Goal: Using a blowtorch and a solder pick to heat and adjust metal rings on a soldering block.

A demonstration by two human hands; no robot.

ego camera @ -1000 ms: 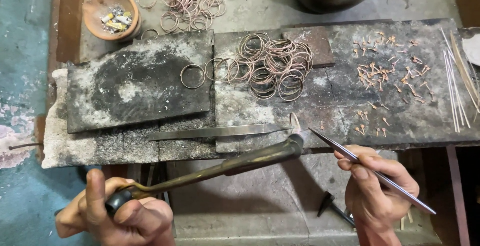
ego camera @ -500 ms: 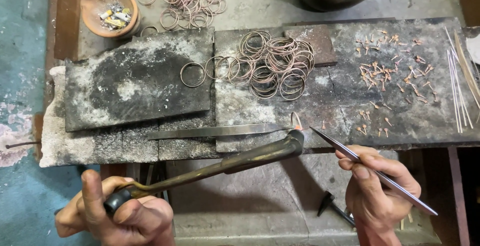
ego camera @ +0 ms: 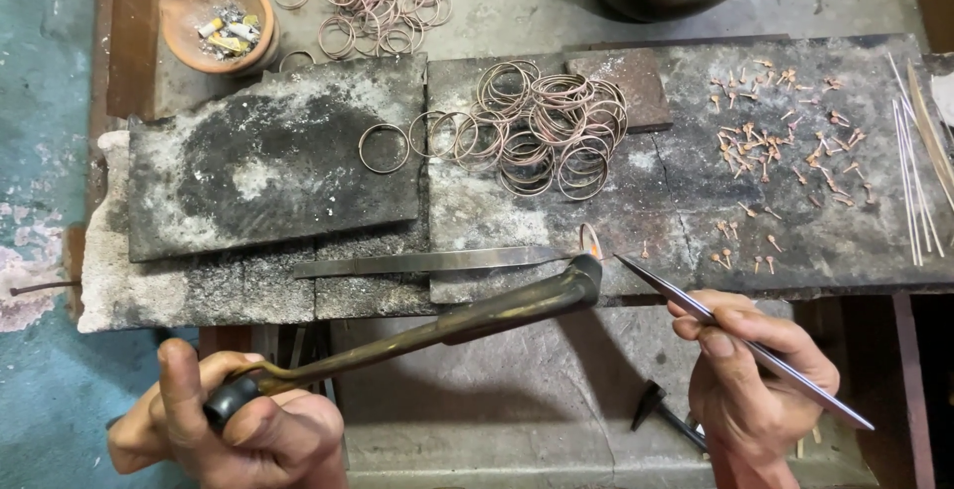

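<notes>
A long brass torch pipe (ego camera: 467, 320) with a small flame at its tip is held over the dark stone table (ego camera: 268, 161). It is gripped by the left hand (ego camera: 234, 429), fingers wrapped round its black handle. Long thin metal tweezers (ego camera: 740, 342) are pinched by the right hand (ego camera: 755, 380). A heap of thin copper rings (ego camera: 542, 126) lies well behind the flame.

Single head-worn view, looking steeply down, close over workbench (ego camera: 795, 201) and hands

torch nozzle (ego camera: 584, 275) tipped slightly lower, small flame (ego camera: 594, 246) steadier, tweezers (ego camera: 735, 340) barely nudged right
</notes>
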